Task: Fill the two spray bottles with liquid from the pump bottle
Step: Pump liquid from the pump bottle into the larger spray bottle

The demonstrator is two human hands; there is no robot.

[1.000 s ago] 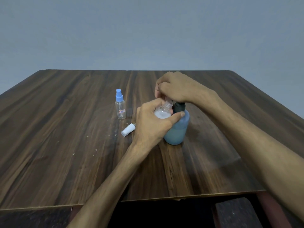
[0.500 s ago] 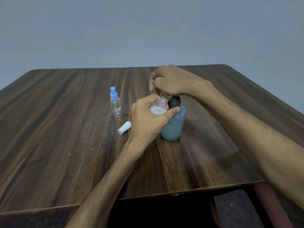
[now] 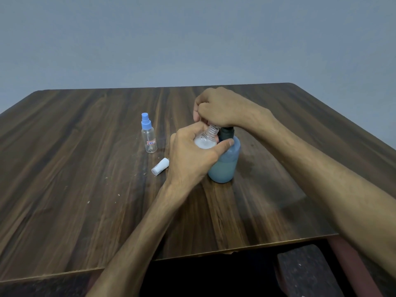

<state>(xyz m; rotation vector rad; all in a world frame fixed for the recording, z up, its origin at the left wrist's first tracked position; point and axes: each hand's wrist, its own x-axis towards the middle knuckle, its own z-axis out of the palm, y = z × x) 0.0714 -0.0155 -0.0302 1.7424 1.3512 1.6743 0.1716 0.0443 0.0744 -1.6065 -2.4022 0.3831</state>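
Pump bottle (image 3: 225, 166) pale blue, dark collar — spray bottle (image 3: 149, 137) clear, blue cap.

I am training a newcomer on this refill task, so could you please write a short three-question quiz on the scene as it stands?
1. True or false: the capped spray bottle holds white liquid.
2. Which hand holds the open spray bottle? A left, B right.
3. What lies on the table beside the left hand?

Key: 1 false, it looks empty. 2 A; the right hand is on the pump bottle. 3 A white cap.
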